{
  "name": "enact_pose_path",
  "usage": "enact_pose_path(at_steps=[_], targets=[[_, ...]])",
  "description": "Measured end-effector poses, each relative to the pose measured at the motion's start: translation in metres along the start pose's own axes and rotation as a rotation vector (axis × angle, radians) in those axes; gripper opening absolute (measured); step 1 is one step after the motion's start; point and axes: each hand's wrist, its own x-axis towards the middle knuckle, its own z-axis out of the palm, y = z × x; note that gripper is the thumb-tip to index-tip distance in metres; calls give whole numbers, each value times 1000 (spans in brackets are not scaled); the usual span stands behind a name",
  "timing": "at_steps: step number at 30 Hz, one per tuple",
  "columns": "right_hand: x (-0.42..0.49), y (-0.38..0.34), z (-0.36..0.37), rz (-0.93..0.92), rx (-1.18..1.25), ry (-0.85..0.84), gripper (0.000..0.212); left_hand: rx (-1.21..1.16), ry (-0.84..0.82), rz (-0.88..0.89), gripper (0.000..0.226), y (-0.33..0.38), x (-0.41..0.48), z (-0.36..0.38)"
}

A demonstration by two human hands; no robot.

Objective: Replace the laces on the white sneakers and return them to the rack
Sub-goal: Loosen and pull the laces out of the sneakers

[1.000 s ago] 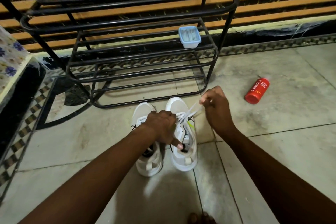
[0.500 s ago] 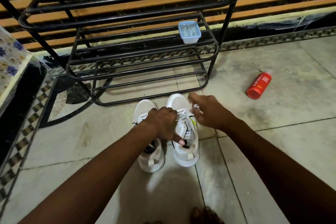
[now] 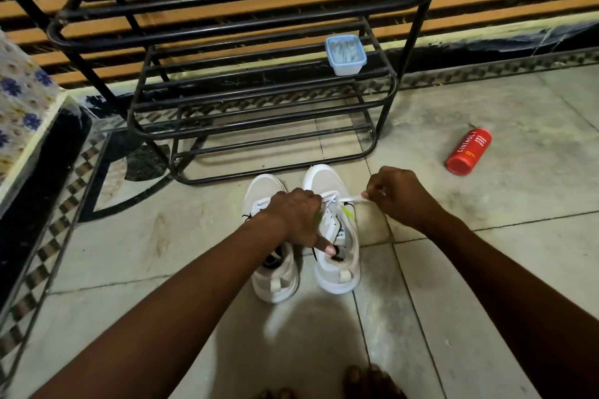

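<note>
White sneakers (image 3: pixel 265 188) side by side on floor (image 3: pixel 486 269), toes near rack's (image 3: pixel 259 126) lowest rail. Left hand (image 3: pixel 298 217) knuckles-up, fingers curled over right sneaker's (image 3: pixel 340 269) lacing, thumb pressing its tongue. Right hand (image 3: pixel 398 194) just beside toe, fingers pinched on lace (image 3: pixel 351 198), strand taut between
</note>
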Motion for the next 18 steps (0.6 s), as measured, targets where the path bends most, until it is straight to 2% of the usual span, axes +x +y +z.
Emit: enact_pose_path(at_steps=[3,6,8,11,13,16,18], targets=[[-16,5,17,77,39,-9,6,-47,-14,26,97,-7,3,1],[-35,0,40,136,1,17,14,-97,-48,30,91,-16,7,-4],[-46,-9,50,108,-106,55,23,-173,-8,17,73,-16,12,-6],[-55,-22,58,17,-71,103,25,-233,224,50,38,-9,18,-3],[-54,-23,63,-52,-57,85,33,-239,296,96,17,-2,23,2],[-54,-24,72,-72,-60,59,46,-159,298,94,13,6,29,5],[-60,-25,79,-56,-34,77,51,-36,329,93,20,10,34,8]])
